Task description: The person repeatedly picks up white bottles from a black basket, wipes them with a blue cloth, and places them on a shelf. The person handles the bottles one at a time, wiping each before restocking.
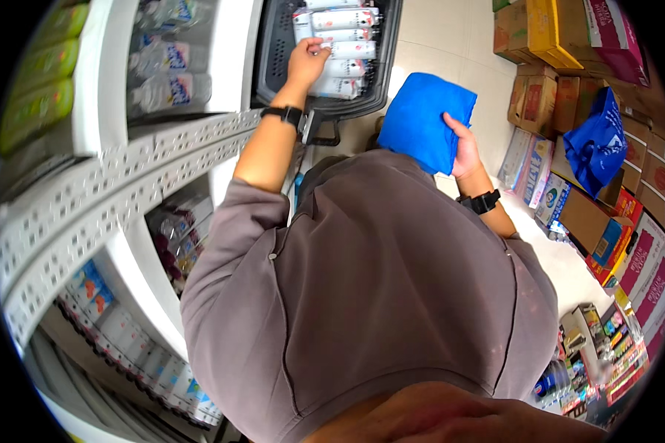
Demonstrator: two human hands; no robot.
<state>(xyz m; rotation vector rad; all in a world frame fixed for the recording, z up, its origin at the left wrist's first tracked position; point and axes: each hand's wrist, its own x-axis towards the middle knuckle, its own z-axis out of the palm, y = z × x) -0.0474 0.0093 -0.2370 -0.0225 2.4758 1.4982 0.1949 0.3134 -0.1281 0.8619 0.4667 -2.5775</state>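
My left hand [308, 60] is over a black plastic basket [270, 66], with its fingers curled and its thumb at the end of a white carton [352, 50]. Whether it grips the carton cannot be told. Several similar white cartons with dark caps lie in a row in the basket, their printed faces up. In my right hand [463, 145] is a folded blue cloth [424, 122], held at its right edge, to the right of the basket and just beyond my body. A black band is on each wrist.
White shelving with a perforated metal edge [138, 166] runs along my left. It bears clear plastic bottles [169, 88], green packages [39, 105] and rows of cartons [138, 349]. Cardboard boxes [532, 105] are stacked at the right, with a blue bag [598, 144] on them. Pale tiled floor [432, 50] lies between.
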